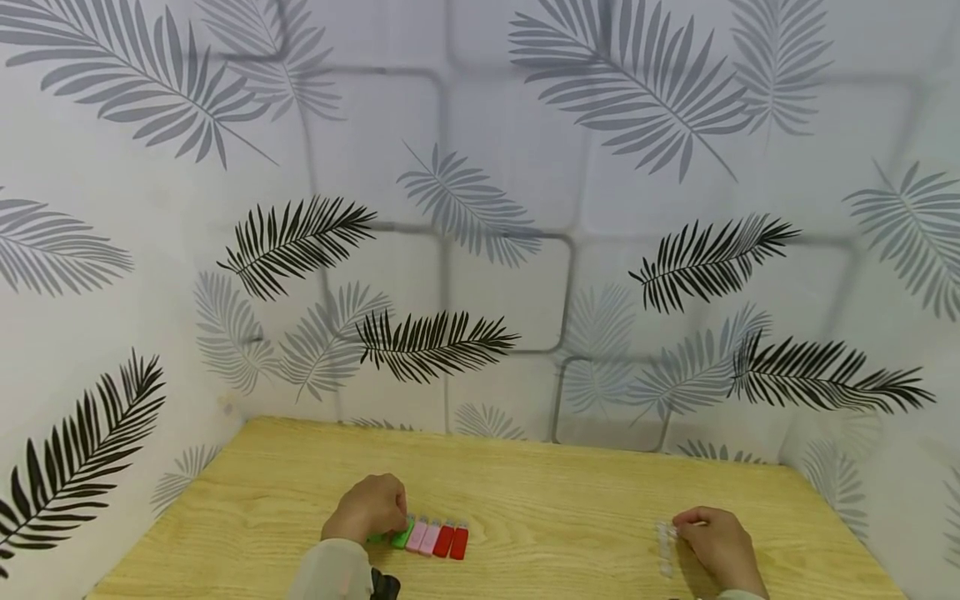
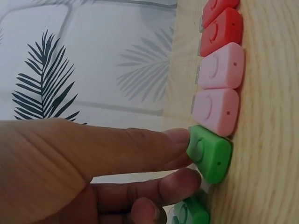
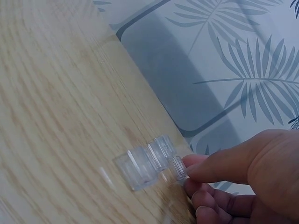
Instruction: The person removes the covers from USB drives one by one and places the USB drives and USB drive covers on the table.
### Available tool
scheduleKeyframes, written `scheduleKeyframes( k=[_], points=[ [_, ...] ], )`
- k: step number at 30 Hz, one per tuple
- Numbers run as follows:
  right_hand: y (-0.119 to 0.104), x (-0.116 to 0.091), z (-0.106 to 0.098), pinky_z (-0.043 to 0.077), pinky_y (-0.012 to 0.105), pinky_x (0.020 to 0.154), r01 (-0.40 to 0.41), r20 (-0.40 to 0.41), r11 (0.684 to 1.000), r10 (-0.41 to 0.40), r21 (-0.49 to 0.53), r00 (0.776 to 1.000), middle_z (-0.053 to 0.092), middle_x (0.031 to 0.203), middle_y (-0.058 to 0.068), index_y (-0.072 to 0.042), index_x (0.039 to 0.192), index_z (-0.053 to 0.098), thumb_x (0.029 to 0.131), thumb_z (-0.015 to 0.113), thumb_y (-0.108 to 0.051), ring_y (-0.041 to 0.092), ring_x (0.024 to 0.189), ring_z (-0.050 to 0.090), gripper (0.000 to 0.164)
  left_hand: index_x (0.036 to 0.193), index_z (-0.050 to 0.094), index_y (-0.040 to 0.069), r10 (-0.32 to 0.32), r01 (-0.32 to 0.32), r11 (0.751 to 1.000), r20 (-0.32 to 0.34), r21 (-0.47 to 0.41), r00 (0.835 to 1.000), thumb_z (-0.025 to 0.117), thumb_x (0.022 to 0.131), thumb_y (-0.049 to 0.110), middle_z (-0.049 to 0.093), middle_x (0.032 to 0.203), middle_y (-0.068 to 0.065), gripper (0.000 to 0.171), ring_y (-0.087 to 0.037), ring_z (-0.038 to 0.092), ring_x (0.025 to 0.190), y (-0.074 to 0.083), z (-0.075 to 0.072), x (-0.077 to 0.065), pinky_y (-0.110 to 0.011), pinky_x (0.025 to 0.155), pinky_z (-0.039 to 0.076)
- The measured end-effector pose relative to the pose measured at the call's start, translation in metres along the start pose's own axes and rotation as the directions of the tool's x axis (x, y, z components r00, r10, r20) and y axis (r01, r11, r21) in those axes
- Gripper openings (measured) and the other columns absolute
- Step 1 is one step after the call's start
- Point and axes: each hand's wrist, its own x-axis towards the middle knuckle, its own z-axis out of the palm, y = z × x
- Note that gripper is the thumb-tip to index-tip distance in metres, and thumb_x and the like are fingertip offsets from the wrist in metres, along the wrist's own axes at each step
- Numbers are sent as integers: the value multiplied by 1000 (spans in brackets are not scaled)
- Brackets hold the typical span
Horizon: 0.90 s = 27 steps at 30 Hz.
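Note:
On the left side of the table my left hand (image 1: 369,507) pinches the end of a green USB flash drive (image 2: 212,156) between thumb and finger. The drive sits slightly tilted at the end of a row, next to a pink flash drive (image 2: 217,109). A second green flash drive (image 2: 189,213) lies below my fingers, partly hidden by them. Off to the right, my right hand (image 1: 718,543) pinches a small clear plastic cap (image 3: 179,167) between thumb and forefinger. Several other clear caps (image 3: 136,168) lie on the table beside it.
Another pink flash drive (image 2: 222,66) and two red flash drives (image 1: 459,543) continue the row to the right, metal ends facing away from me. The wooden table (image 1: 555,517) runs back to a wall (image 1: 510,292) covered with a leaf pattern.

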Motion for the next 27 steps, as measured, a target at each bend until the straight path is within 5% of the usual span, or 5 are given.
scheduleKeyframes(
  k=[18,22,27],
  points=[
    [0,2,1,42,56,86,48,-23,996,-50,-69,998,64,113,24,-8,92,74,89,60,-13,49,107,54,15,72,58,11,-58,57,998,-61,-15,996,75,82,13,54,69,0,20,-19,48,62,-16,-18,-6,-34,56,40],
    [0,3,1,43,54,85,35,-30,998,-37,-52,999,63,115,24,-6,96,73,89,56,-13,47,105,55,20,66,55,11,-76,75,997,-62,-16,995,75,81,10,50,63,0,25,-17,43,55,-19,-17,-6,-31,52,37],
    [3,2,2,43,41,74,10,-31,1000,-11,-19,999,68,102,18,-1,104,70,91,52,-15,30,85,57,27,57,47,12,-134,134,991,-6,-19,991,75,80,10,38,53,2,37,-13,32,48,-22,-15,-6,-27,47,32]
  ],
)
